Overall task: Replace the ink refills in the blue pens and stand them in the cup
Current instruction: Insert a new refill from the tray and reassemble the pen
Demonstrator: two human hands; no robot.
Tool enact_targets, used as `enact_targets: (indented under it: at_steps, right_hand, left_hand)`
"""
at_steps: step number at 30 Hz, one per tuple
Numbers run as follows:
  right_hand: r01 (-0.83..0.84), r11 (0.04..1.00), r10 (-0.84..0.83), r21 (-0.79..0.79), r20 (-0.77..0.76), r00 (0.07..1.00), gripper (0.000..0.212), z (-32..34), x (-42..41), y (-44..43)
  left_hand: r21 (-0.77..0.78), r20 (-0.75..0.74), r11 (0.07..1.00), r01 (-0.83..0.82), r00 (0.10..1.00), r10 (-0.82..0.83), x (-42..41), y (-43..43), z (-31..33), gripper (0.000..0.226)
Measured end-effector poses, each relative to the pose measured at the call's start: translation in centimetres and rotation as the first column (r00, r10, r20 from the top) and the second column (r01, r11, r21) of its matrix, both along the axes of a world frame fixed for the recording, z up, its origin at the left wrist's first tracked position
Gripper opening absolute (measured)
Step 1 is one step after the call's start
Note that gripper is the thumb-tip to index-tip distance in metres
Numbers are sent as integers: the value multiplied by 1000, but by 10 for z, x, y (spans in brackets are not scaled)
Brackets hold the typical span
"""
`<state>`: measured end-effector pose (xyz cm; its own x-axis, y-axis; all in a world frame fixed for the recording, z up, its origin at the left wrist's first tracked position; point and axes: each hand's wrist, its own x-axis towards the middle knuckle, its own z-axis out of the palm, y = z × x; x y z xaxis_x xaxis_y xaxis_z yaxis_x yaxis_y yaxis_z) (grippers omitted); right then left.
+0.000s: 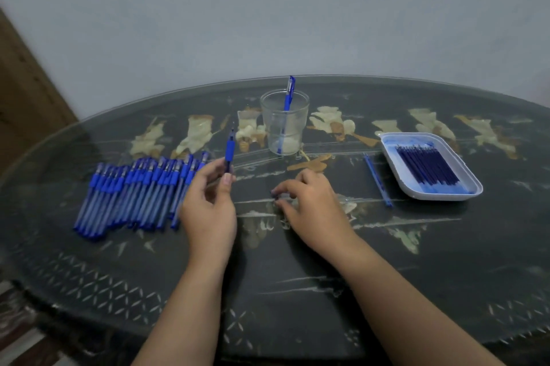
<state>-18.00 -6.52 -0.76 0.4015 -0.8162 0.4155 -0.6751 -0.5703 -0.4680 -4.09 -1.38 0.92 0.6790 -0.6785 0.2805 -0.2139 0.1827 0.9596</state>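
Held pen: a blue-gripped ballpoint pen with a clear barrel [229, 150] stands nearly upright, tip up, pinched near its lower part by the left hand [209, 205].
Left hand: closed on that pen between thumb and fingers, raised just above the table, beside the right end of the pen row.
Right hand: the right hand [309, 205] rests low on the table, fingers curled down onto a small item that is too blurred to identify; whether it grips it, I cannot tell.
Cup: a clear, round plastic cup [284, 123] stands upright past the hands, holding 1 capped blue pen [287, 97] that leans against its rim.
Pen row: a dense row of capped blue pens with frosted barrels [140, 193] lies side by side to the left.
Refills: a white rounded-rectangular plastic tray [473, 184], stained blue inside, holds a bundle of dark blue ink refills [425, 167] at the right; 1 thin blue refill [377, 179] lies loose on the table between the right hand and the tray.
Surface: a dark oval table [297, 276] under a glossy glass top, inlaid with pale cream figures and a diamond-pattern border.
Room: a plain pale grey wall [268, 8] behind; a brown wooden panel [26, 91] at the far left.
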Motion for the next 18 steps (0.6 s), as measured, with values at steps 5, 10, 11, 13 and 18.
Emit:
enact_targets:
  at_steps: [5, 10, 11, 13, 18]
  right_hand:
    - [2, 999, -9, 42, 161, 987, 7, 1, 3, -3]
    - [-225, 893, -179, 389, 766, 617, 10, 41, 2, 1]
    - [-267, 886, -190, 380, 821, 538, 10, 48, 0, 2]
    - [-282, 894, -171, 349, 847, 504, 10, 60, -5, 3]
    - [-277, 885, -141, 373, 783, 605, 10, 63, -15, -1]
  left_hand:
    - [50, 120, 994, 101, 987, -106, 2, 3, -7, 32]
    - [49, 254, 994, 103, 961, -112, 3, -1, -13, 33]
    - [46, 281, 993, 105, 953, -114, 3, -1, -14, 33]
    - [48, 313, 992, 120, 941, -129, 3, -1, -14, 31]
    - [65, 339, 986, 150, 927, -163, 2, -2, -14, 32]
